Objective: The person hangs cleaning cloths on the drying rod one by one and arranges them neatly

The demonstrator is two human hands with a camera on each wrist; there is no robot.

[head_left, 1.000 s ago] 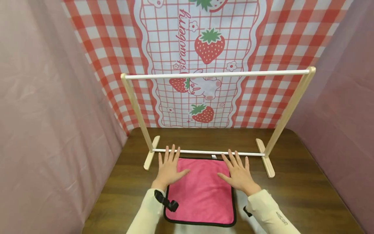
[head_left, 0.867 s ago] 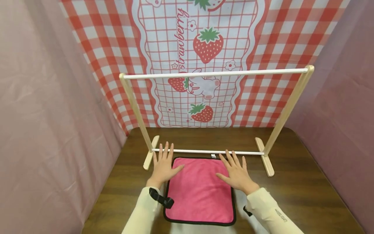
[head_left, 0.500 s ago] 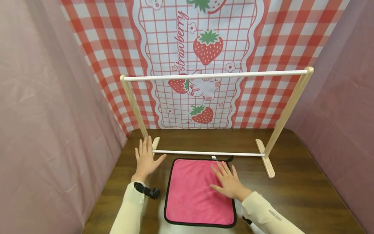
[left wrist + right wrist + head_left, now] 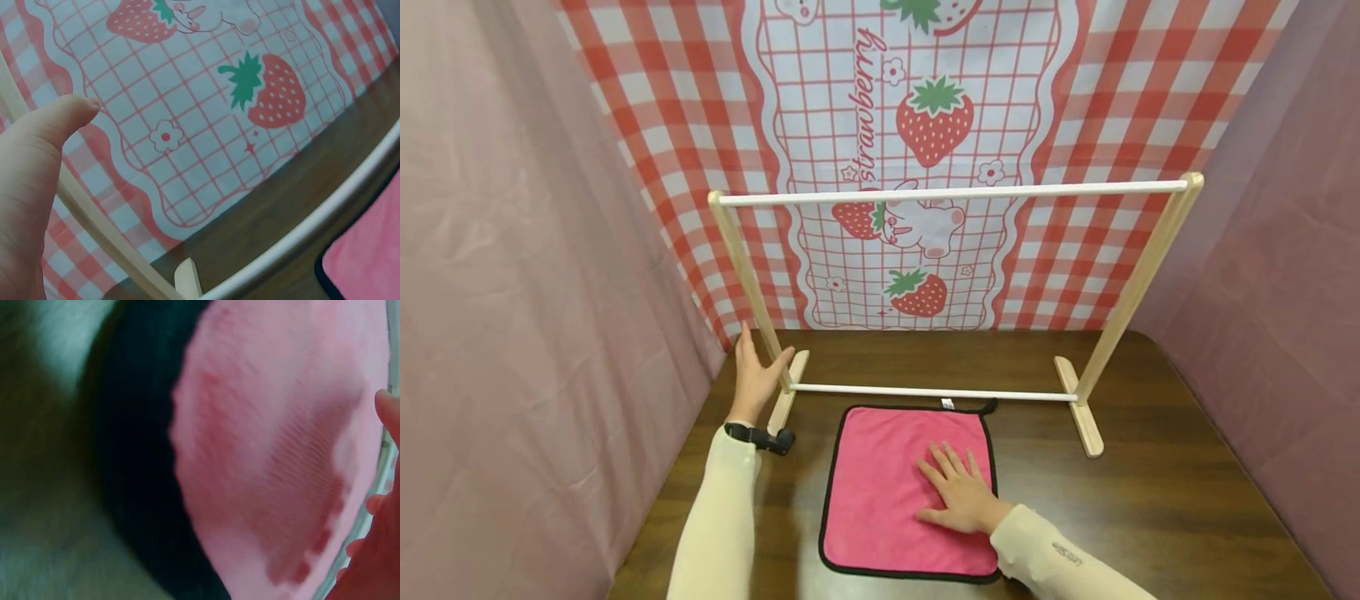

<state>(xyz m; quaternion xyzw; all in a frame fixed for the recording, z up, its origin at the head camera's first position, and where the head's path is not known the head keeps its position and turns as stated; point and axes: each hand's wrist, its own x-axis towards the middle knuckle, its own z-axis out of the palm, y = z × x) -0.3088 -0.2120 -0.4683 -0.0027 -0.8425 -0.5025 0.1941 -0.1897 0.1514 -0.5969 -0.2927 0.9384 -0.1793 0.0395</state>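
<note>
Hanging behind rack (image 4: 955, 192): "strawberry"-lettered backdrop (image 4: 934, 123)

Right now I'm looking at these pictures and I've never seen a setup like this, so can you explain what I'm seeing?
No machine here: these are a person's two bare hands. One camera on the head looks down for the wide picture; the two closer ones come from each wrist. On the brown table stands a wooden rack with white bars, with a black-edged pink cloth spread out in front. The left hand is open beside the rack's left upright; the right hand is spread over the cloth. Neither seems to grip anything.
</note>
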